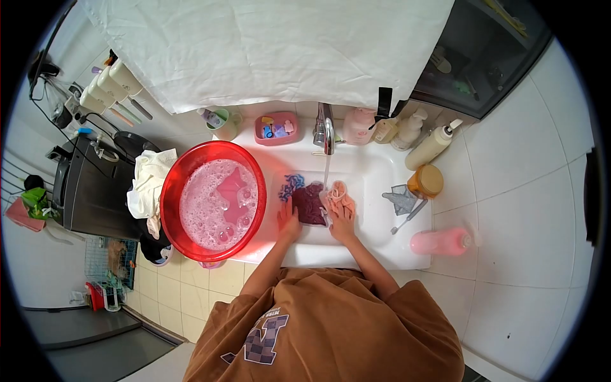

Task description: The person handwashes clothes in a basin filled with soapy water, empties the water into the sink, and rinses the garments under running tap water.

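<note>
In the white sink [267, 251], a dark maroon cloth [309, 204] lies under the running tap [326, 130]. My left hand [289, 223] is at its left edge, fingers pointing forward and apart. A blue-and-white patterned cloth [292, 184] sits just beyond that hand. To the right of the maroon cloth is a crumpled peach cloth [340, 196]. My right hand [342, 224] rests at its near side with the fingers spread. Whether either hand pinches any fabric underneath is too small to tell.
A red basin [168, 204] of sudsy water holds a pink cloth [234, 196] at the sink's left. White clothes [151, 181] are piled beyond it. A pink soap box [276, 129], pump bottles [409, 129], an amber jar [426, 181] and a pink bottle [439, 242] line the sink's edges.
</note>
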The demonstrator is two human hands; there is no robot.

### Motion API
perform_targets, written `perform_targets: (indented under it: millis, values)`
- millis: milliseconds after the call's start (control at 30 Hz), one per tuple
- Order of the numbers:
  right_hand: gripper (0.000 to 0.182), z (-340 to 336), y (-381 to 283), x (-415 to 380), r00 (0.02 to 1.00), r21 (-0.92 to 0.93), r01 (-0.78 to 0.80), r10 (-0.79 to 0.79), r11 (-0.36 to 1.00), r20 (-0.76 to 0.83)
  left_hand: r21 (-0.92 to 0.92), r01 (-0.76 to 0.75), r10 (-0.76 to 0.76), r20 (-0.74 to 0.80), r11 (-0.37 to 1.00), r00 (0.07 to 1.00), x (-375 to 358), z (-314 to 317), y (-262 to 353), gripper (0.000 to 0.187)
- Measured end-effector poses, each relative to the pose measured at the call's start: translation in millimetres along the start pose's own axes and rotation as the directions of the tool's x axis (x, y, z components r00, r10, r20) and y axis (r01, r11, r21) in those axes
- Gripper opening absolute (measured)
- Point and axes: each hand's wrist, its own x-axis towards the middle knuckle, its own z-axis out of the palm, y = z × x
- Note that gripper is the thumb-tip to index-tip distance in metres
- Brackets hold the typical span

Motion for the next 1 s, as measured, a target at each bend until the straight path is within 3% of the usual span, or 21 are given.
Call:
perform_targets:
  millis: [133,267,333,467,533,667,733,767,833,900,1000]
  values:
    - [0.059,-6,-5,3,0.997,0.045,-0.056,0.058,0.997,-0.044,0.149,0.043,-0.035,-0.058,0.988,0.998,1,8,1,0.055]
    - [0.045,6,5,17,0.989,0.059,-0.071,0.078,0.996,-0.125,0.172,0.119,-0.105,-0.086,0.978,0.991,1,12,3,0.057]
    - [0.034,-6,3,28,0.972,-0.058,-0.092,0.077,0.994,-0.222,0.115,0.109,-0.104,-0.053,0.987,0.993,0,9,1,0.061]
    - [0.030,-27,-3,46,0.977,0.011,-0.190,0.190,0.982,-0.099,0.134,0.203,-0.201,-0.031,0.970,0.979,4,4,5,0.061]
    - [0.030,-14,2,48,0.974,-0.045,-0.021,0.010,0.999,-0.225,-0.044,0.116,-0.123,-0.253,0.992,0.960,6,-13,13,0.056]
    - [0.032,4,5,45,0.971,-0.033,-0.020,0.011,0.999,-0.241,-0.092,0.069,-0.085,-0.180,0.993,0.980,19,-7,19,0.056]
    - [0.036,9,8,41,0.983,-0.089,0.155,-0.163,0.984,-0.084,0.019,-0.040,0.041,-0.042,0.999,0.998,18,3,25,0.058]
    - [0.036,7,14,42,0.985,-0.093,0.145,-0.152,0.985,-0.083,0.018,-0.050,0.051,-0.036,0.999,0.998,18,8,26,0.058]
    - [0.044,3,27,42,0.938,0.042,0.344,-0.346,0.938,0.032,0.101,-0.120,0.119,0.012,0.988,0.993,19,15,27,0.056]
    - [0.047,-9,27,47,0.941,-0.015,0.338,-0.338,0.941,-0.025,0.108,-0.171,0.169,0.026,0.979,0.985,24,12,16,0.054]
    - [0.049,-7,19,53,0.993,-0.068,-0.012,0.004,0.998,-0.122,0.155,-0.190,0.203,-0.069,0.969,0.977,32,8,7,0.057]
